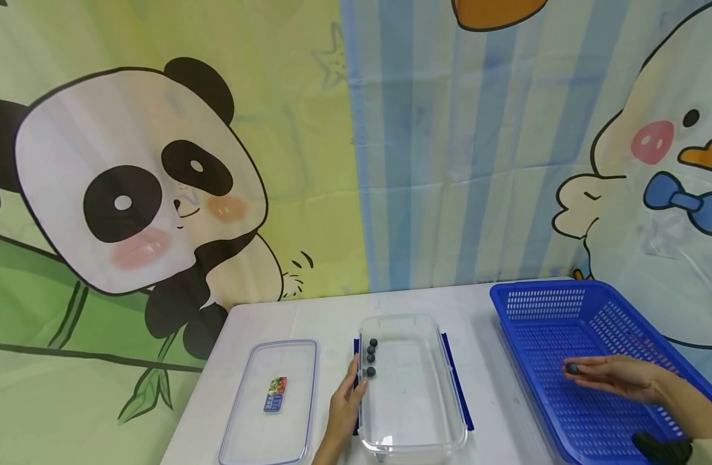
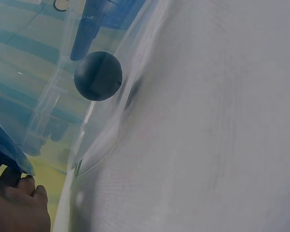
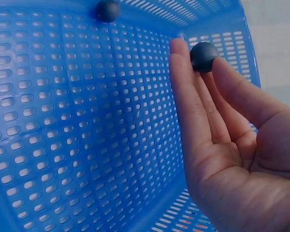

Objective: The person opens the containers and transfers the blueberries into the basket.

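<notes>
My right hand is over the blue basket, pinching a small dark ball between thumb and fingertips. Another dark ball lies in the basket near its wall in the right wrist view. On the table stands a clear plastic container with blue side flaps. Its left side is gripped by my left hand, the thumb at the rim and the fingers by the flap. Several dark balls form a line along the container's left wall; one ball shows large through the clear wall in the left wrist view.
A clear lid with a colourful label lies flat to the left of the container. The basket takes up the right side of the white table. Behind the table hangs a cartoon-printed curtain.
</notes>
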The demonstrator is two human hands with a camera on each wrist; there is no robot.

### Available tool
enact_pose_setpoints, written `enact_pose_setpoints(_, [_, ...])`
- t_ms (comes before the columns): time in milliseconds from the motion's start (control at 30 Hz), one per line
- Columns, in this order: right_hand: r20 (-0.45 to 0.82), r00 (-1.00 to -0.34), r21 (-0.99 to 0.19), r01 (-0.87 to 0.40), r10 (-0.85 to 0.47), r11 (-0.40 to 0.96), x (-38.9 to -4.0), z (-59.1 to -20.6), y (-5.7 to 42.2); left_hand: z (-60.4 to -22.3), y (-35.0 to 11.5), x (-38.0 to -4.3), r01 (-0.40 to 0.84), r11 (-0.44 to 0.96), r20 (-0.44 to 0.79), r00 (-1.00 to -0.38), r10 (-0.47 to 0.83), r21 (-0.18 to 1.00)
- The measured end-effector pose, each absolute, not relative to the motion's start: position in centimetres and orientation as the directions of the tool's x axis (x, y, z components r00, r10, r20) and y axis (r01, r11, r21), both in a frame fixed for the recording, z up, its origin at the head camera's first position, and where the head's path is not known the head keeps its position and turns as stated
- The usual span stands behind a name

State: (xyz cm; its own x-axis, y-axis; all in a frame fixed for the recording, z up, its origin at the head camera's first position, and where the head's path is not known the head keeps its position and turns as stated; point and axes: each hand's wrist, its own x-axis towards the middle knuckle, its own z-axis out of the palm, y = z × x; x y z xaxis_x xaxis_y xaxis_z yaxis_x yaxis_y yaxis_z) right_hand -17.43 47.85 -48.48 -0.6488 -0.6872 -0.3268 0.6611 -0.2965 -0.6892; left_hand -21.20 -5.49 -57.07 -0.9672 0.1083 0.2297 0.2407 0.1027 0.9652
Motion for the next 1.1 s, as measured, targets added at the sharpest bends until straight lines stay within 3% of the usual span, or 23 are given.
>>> enact_pose_setpoints(1100, [-0.375,-0.634,-0.654,0.698,-0.677,-0.291,-17.5,-50.3,50.1,-57.3,-5.5,-21.3,0.273,0.119,0.26,-0.958,0.118,0.954])
